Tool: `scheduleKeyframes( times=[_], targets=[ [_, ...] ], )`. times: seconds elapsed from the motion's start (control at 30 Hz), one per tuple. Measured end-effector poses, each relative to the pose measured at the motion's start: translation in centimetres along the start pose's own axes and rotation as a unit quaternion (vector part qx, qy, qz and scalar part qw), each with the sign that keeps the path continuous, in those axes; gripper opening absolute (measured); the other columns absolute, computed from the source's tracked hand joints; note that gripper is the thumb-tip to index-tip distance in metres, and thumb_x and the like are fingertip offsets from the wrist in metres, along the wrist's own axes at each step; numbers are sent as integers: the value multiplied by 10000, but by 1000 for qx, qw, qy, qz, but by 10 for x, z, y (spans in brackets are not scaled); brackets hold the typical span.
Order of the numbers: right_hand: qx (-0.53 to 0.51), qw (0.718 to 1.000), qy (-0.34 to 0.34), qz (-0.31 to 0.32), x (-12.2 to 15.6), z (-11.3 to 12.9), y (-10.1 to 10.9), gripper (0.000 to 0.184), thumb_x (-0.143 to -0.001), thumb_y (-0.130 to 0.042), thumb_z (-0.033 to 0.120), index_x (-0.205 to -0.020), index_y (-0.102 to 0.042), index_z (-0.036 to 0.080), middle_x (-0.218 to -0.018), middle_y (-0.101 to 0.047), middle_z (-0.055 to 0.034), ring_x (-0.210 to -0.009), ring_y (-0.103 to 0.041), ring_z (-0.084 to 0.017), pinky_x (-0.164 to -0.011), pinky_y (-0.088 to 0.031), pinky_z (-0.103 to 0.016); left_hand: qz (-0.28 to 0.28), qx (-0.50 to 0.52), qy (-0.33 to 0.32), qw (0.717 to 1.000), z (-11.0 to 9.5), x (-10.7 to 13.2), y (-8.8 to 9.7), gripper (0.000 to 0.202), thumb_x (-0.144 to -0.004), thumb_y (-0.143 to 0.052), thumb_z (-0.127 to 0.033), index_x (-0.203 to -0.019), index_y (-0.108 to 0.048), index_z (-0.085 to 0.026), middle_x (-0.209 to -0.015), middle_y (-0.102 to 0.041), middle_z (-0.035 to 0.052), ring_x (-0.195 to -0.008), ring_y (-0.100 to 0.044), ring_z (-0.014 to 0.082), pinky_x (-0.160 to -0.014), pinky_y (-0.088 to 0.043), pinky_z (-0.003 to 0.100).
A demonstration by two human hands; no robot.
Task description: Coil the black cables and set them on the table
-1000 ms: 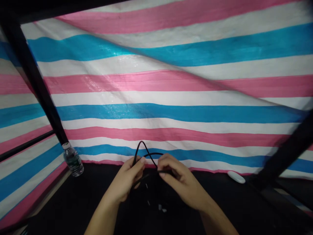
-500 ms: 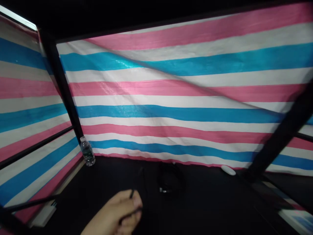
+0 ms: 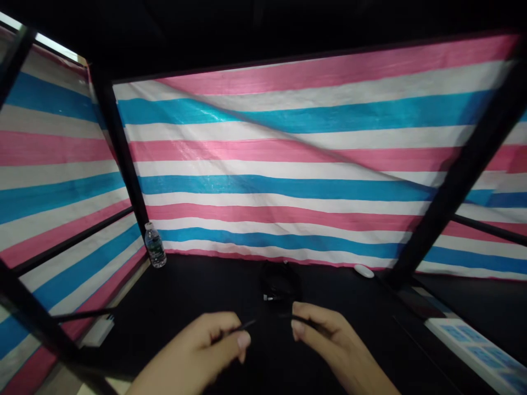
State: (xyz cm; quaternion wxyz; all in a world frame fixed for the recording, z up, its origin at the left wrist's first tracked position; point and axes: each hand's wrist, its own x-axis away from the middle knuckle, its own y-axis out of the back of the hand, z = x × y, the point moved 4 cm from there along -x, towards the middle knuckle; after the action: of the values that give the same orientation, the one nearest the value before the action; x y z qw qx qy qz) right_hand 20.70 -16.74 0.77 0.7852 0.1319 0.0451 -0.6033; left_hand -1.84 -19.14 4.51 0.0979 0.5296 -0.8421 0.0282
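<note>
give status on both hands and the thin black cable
Left hand and right hand each pinching a thin black cable, hands apart. Coiled black cable lying ahead on the black tabletop.

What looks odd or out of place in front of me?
The striped tarp looks askew: a long diagonal fold cuts across its upper part, so the stripes don't line up there. Nothing looks spilled, and the water bottle stands upright.
</note>
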Motion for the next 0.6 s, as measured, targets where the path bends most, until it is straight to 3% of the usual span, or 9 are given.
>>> scheduleKeyframes(
  times=[0.1,0.17,0.27,0.33,0.43,0.5,0.57,0.6],
  targets=[
    [-167,985,-53,8,-4,-9,4,351,-896,-684,509,-773,-677,180,-535,-346,74,-454,-253,-65,-416,-215,-207,-39,111,-46,992,4,-9,12,440,-785,-762,-562,-664,-567,-187,-509,-262,-107,-460,-162,58,-428,-108,216],
    [-243,966,-82,39,-7,-12,-1,329,-863,-733,498,-881,-695,172,-559,-369,76,-450,-242,-56,-389,-172,-191,-82,232,-86,965,3,-12,19,451,-750,-820,-507,-648,-522,-184,-519,-200,-128,-466,-88,44,-417,-75,198],
    [-298,945,-96,90,-10,-17,-15,356,-834,-771,494,-941,-700,162,-614,-435,52,-478,-321,-58,-399,-242,-183,-119,409,-118,897,2,-14,24,427,-710,-881,-387,-661,-516,-172,-539,-164,-143,-463,-59,33,-401,-43,191],
    [-327,935,-98,91,-9,-27,-27,376,-843,-754,523,-938,-704,163,-628,-447,44,-489,-342,-58,-414,-263,-185,-125,512,-134,840,2,-15,24,358,-781,-830,-310,-679,-519,-164,-539,-165,-142,-439,-78,30,-391,-27,202],
    [-384,917,-103,29,-5,-51,-47,446,-815,-750,592,-982,-721,180,-676,-487,24,-501,-345,-57,-411,-222,-185,-150,630,-169,743,8,-20,23,271,-975,-587,-247,-727,-517,-164,-540,-188,-129,-398,-135,37,-367,-48,202],
    [-430,897,-95,-37,-1,-66,-60,516,-773,-764,636,-1050,-731,202,-722,-516,9,-521,-356,-63,-419,-216,-187,-174,676,-183,693,18,-28,17,303,-1033,-466,-238,-741,-510,-171,-540,-209,-121,-382,-177,40,-352,-101,190],
    [-465,876,-83,-100,2,-76,-72,562,-749,-779,650,-1132,-723,242,-770,-545,-1,-539,-365,-70,-433,-249,-193,-197,690,-184,672,34,-39,5,302,-1027,-483,-237,-732,-506,-178,-546,-238,-112,-387,-221,45,-359,-176,181],
    [-472,868,-82,-126,2,-78,-76,568,-734,-803,634,-1157,-715,264,-798,-565,-6,-548,-379,-74,-442,-279,-199,-206,683,-182,676,44,-46,-2,286,-1004,-534,-241,-725,-513,-181,-554,-260,-106,-400,-245,48,-374,-222,182]
  ],
)
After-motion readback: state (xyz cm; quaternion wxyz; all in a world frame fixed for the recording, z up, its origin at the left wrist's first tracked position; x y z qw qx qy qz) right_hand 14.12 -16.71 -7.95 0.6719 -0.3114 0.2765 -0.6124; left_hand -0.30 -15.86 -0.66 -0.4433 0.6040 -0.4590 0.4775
